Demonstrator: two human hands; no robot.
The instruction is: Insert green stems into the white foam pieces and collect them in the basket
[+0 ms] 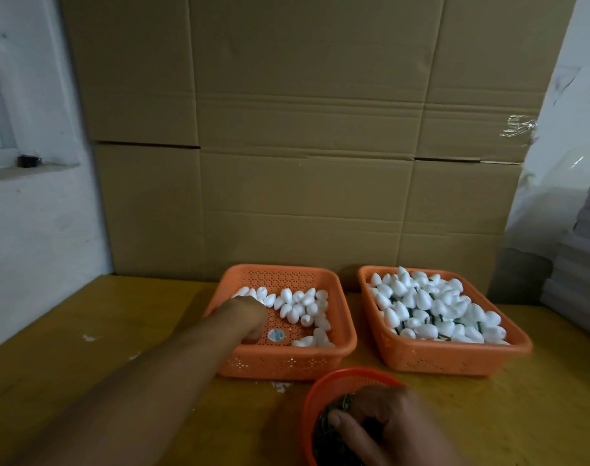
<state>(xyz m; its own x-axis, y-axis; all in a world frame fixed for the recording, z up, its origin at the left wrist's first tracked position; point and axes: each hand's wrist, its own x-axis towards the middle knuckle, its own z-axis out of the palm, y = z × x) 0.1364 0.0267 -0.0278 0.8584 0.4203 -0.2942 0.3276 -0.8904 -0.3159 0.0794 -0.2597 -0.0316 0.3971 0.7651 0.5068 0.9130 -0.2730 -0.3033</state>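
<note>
- Left hand (249,319) is reached into the left basket (345,334), at about 10 o'clock from the camera. Fingers curl down among the loose white foam pieces (300,306). Looks like it is picking one, but the fingertips are hidden, so I cannot tell if the grip has anything.
- Right hand (381,423) is at 6 o'clock, low in frame, fingers curled into the round red bowl (315,395) of green stems (330,432). Grip is partly closed over the stems; can't confirm a single stem is pinched.
- Split makes sense — each hand fetches one part, both meet in front for insertion.
- Right basket (518,341), at 2 o'clock, is heaped with finished pieces (428,307): foam with dark stems showing between them. That's the collection basket.
- Left basket is well under half full, its perforated floor bare near the hand, so judged by stock the job is well along.
- Layout: supply left, stems near, output right — short reaches across the yellow worktop (118,324).
- Foam crumbs (280,386) lie on the worktop just before the left basket.
- Cardboard boxes (307,146) wall off 12 o'clock.
</note>
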